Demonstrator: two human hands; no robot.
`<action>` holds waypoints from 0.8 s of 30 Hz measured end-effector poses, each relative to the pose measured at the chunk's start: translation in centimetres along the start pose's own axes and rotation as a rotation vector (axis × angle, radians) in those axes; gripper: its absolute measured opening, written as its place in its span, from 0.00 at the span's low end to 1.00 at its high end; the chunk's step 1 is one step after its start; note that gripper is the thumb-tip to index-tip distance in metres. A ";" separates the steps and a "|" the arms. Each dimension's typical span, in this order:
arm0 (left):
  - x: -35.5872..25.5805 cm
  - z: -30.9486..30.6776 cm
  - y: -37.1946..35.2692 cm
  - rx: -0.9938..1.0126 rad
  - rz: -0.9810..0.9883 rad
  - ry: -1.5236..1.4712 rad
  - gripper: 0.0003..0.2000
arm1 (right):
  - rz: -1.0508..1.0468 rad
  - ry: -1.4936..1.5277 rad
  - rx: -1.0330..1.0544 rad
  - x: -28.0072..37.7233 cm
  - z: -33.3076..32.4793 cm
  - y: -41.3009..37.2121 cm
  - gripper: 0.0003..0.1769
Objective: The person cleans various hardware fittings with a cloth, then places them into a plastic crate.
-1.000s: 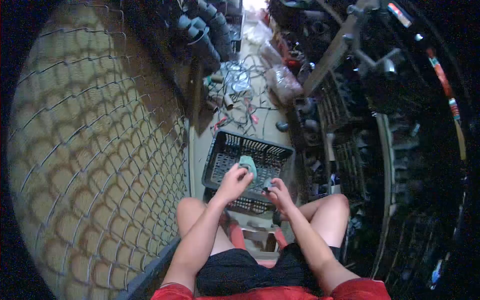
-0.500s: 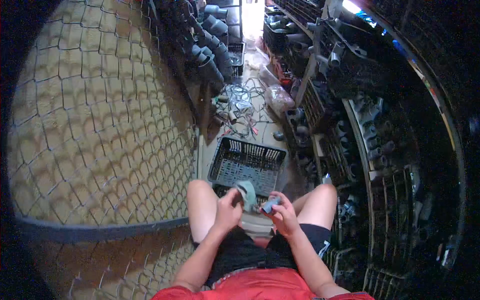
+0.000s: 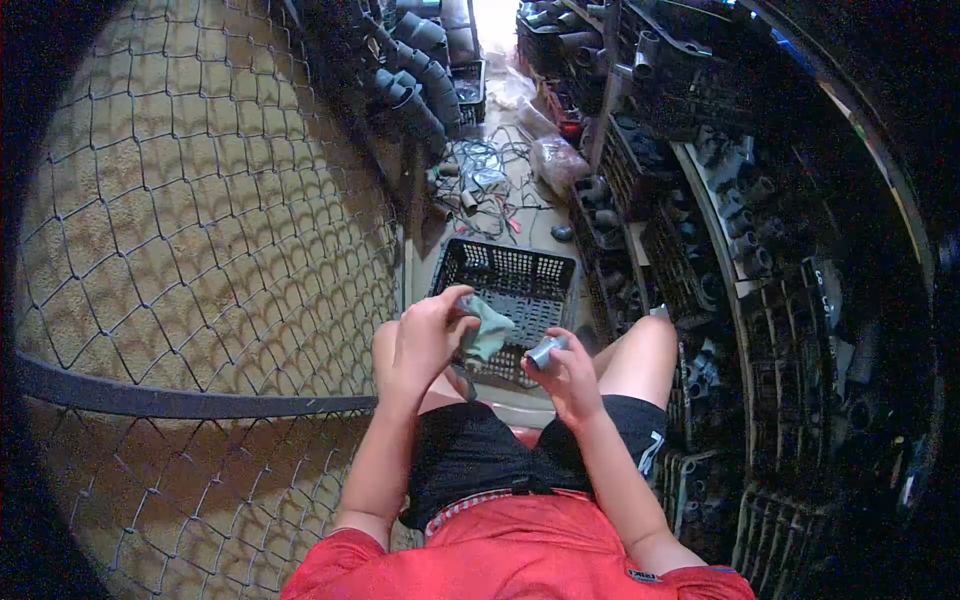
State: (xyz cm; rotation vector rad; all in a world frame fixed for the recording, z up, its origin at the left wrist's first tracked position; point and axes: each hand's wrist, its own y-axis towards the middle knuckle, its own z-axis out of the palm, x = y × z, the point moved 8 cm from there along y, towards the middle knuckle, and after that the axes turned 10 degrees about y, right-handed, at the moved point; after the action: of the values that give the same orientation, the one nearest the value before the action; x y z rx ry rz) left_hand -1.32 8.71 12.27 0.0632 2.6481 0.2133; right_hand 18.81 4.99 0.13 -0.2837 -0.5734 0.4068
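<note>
My left hand (image 3: 432, 335) is closed on a pale green cloth (image 3: 488, 332), which hangs from the fingers over the near side of a black plastic crate (image 3: 512, 262). To the right, my right hand (image 3: 570, 375) grips a short grey pipe fitting (image 3: 545, 352), its round end tilted toward the cloth. A gap separates the fitting from the cloth. The crate stands on the floor just beyond my knees, its slatted bottom partly hidden by the left hand and cloth.
A chain-link fence (image 3: 200, 230) runs along the left. Racks of grey pipe fittings (image 3: 745, 225) line the right side, and larger grey pipes (image 3: 415, 95) are stacked at the back left. Tangled cords (image 3: 490, 190) and a plastic bag (image 3: 557, 163) lie on the floor ahead.
Both hands have risen and moved forward, the left one more, carrying the cloth over the crate's near edge. The fitting stays in the right hand. The head view has shifted slightly.
</note>
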 end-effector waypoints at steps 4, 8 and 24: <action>-0.1 -0.9 0.3 -0.014 -0.045 -0.210 0.15 | -0.019 0.028 0.006 0.2 0.2 0.0 0.19; 1.6 1.1 0.6 0.054 -0.043 -0.473 0.16 | -0.009 0.073 0.034 0.4 1.1 -0.5 0.18; -7.2 3.4 -6.6 -0.059 0.242 -0.169 0.30 | -0.175 -0.015 0.092 1.1 1.9 -0.8 0.20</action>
State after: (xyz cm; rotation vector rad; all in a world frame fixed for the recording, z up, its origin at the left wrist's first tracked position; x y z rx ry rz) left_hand 6.58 2.12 11.57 0.3670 2.4600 0.3503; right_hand 18.80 5.11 2.48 -0.1405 -0.5869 0.2652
